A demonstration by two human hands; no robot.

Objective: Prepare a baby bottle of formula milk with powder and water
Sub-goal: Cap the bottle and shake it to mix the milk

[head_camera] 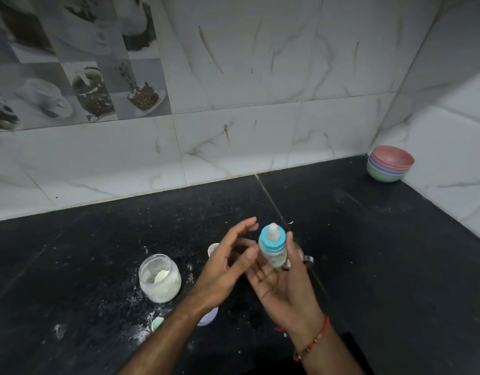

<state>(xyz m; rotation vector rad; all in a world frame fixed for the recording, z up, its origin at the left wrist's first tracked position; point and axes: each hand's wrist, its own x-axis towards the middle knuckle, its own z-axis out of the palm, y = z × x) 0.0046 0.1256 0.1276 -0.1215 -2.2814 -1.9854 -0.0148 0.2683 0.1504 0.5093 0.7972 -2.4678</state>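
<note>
Rolling baby bottle [273,249] between flat palms above black counter [368,239]
Fingers of left hand [225,272] and right hand [284,288] straight, pressing capped bottle; beside, open jar [159,278] holding white powder and scoop; far corner, stacked bowls [389,163], contents unseen

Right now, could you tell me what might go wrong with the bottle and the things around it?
1. The baby bottle sits between the right hand and left hand, apparently loosely held; it could slip.
2. The powder jar stands uncapped by the left forearm; it might get knocked over.
3. Spilled powder on the counter could dirty the bottle.
</note>
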